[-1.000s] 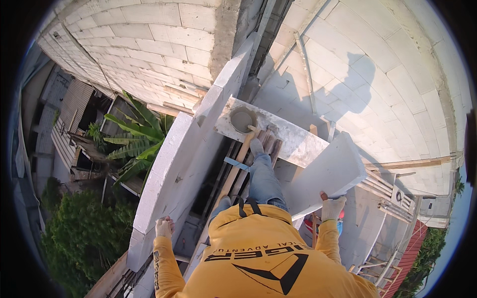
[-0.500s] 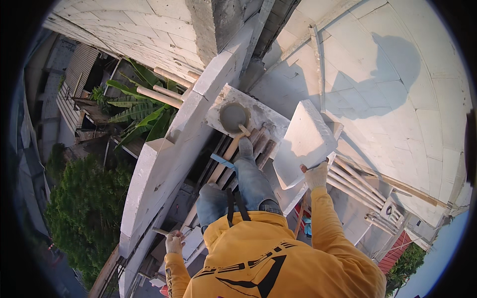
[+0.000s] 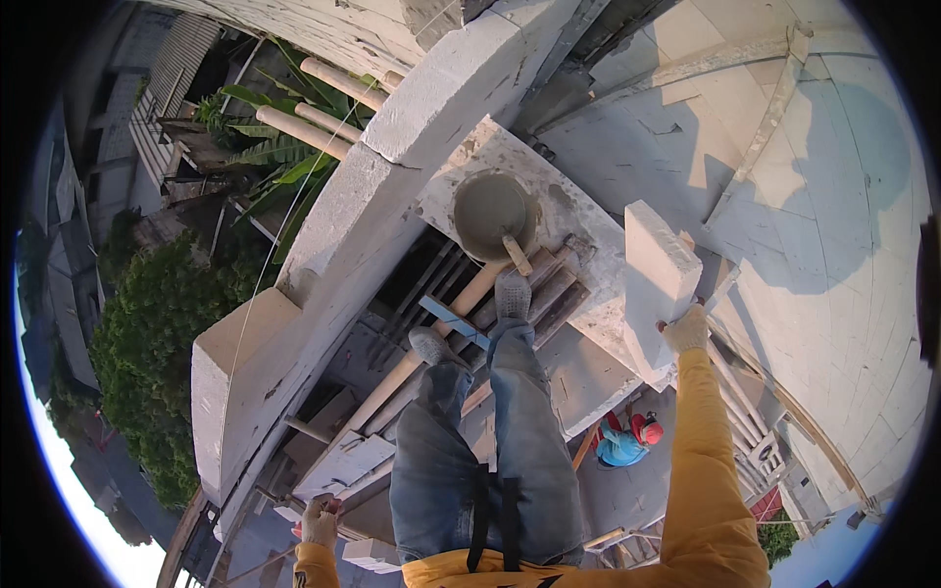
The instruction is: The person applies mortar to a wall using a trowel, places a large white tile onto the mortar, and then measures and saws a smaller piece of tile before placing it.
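Right of the round grey bucket point(image 3: 478, 201), grip steadily, the right hand point(image 3: 686, 330) clamped on pale rectangular concrete block point(image 3: 659, 257), left hand's point(image 3: 319, 520) closing unclear.

A bucket point(image 3: 490, 208) sat on a slab point(image 3: 596, 245) ahead of the worker's feet point(image 3: 513, 297), between a wall point(image 3: 328, 230) on the left and a block point(image 3: 651, 279) at the right hand point(image 3: 686, 329); a tree point(image 3: 162, 358) stood beyond the wall, another person point(image 3: 622, 447) below, right.

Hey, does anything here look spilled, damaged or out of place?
Two things, mildly: the pale board under the bucket is blotched grey, perhaps from spilled mix, and a notch interrupts the top edge of the block wall on the left. I can't tell whether that's damage.
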The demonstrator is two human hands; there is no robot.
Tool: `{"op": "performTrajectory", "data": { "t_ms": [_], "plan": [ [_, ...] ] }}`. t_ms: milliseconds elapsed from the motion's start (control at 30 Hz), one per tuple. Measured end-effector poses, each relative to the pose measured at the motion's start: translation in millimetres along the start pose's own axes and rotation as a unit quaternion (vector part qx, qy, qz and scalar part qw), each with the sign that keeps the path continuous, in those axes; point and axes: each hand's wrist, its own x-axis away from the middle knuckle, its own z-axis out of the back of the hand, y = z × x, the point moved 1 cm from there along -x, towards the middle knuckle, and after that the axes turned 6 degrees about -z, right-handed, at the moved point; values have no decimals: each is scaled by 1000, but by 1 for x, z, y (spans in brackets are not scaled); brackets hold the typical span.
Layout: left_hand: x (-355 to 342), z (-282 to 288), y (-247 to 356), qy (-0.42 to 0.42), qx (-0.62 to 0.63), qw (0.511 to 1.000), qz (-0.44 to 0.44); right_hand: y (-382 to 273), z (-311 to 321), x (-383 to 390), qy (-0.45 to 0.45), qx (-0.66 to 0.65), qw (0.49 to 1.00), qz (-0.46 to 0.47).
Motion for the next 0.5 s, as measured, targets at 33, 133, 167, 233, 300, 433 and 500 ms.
{"op": "performTrajectory", "data": {
  "t_ms": [33,133,167,233,300,433,500],
  "plan": [
    [-10,10,-25,9,-49,999,20,-6,-18,-5,-35,5,999,-8],
    [-14,7,24,27,-163,985,51,41,-120,-67,-17,-80,997,14],
    [-6,0,36,26,-195,978,71,45,-145,-81,-14,-94,995,22],
    [-8,5,0,16,-184,978,94,25,-173,-101,-9,-75,997,35],
    [-7,3,-37,9,-149,983,109,13,-184,-127,-16,-27,999,31],
    [-13,-22,6,13,-109,985,132,-39,-190,-144,-17,42,999,9],
    [-27,-26,4,3,-82,989,124,-49,-183,-153,-43,51,997,-24]
  ]
}}
